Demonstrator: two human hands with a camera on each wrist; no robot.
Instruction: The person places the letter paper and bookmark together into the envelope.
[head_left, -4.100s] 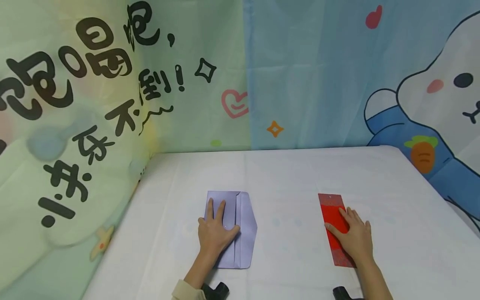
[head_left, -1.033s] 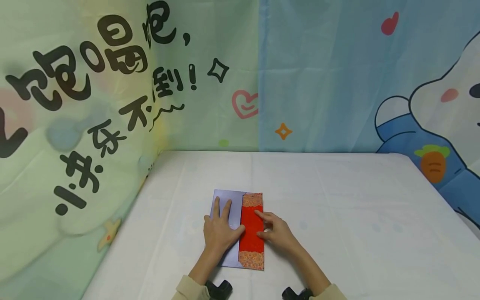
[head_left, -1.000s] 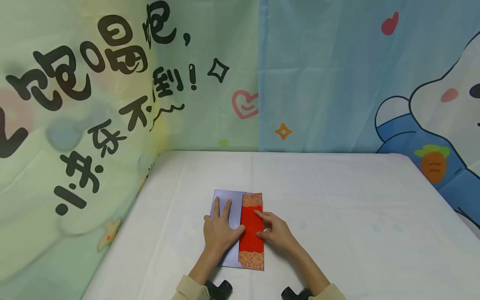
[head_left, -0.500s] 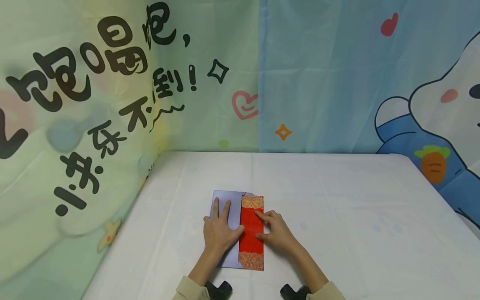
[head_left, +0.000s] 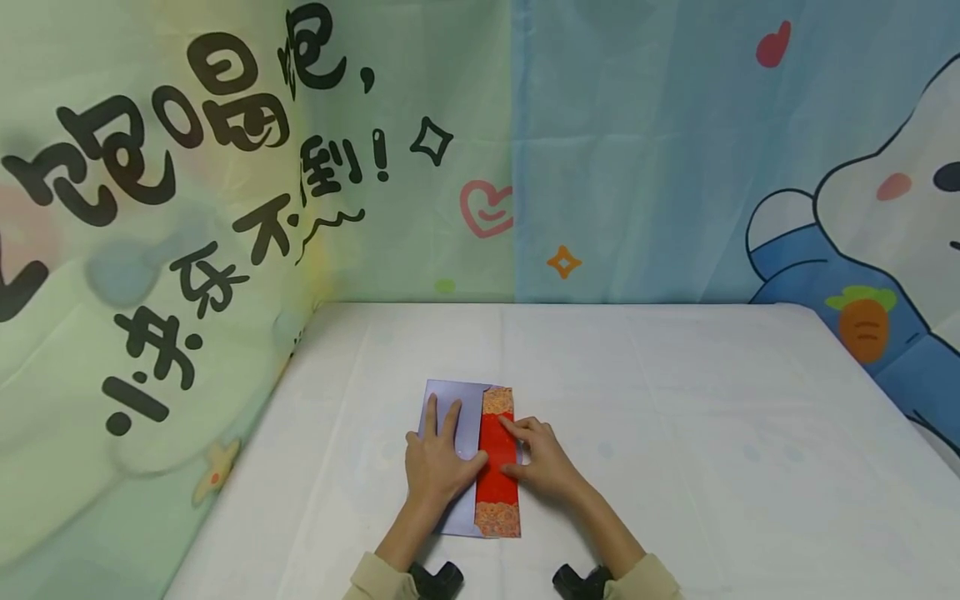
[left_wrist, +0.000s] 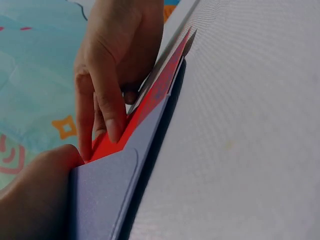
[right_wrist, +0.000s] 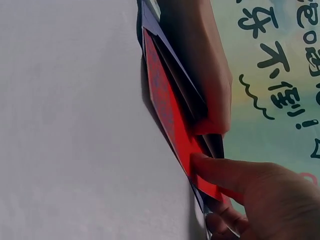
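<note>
The red card (head_left: 497,467) lies on the envelope (head_left: 450,400), between the flat left hand (head_left: 437,463) and the right hand (head_left: 542,463), whose straight fingers press it.

— Any writing I can read from here?

— Only on the green backdrop cloth (head_left: 150,250) at far left: big black Chinese characters, among them 喝, 不 and 倒 with an exclamation mark, then 快 lower down. I read no text on the red card (head_left: 497,467).

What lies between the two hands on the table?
In the head view, the red card lies between the left hand and the right hand, partly slid into the lavender envelope. Both hands touch it.
</note>
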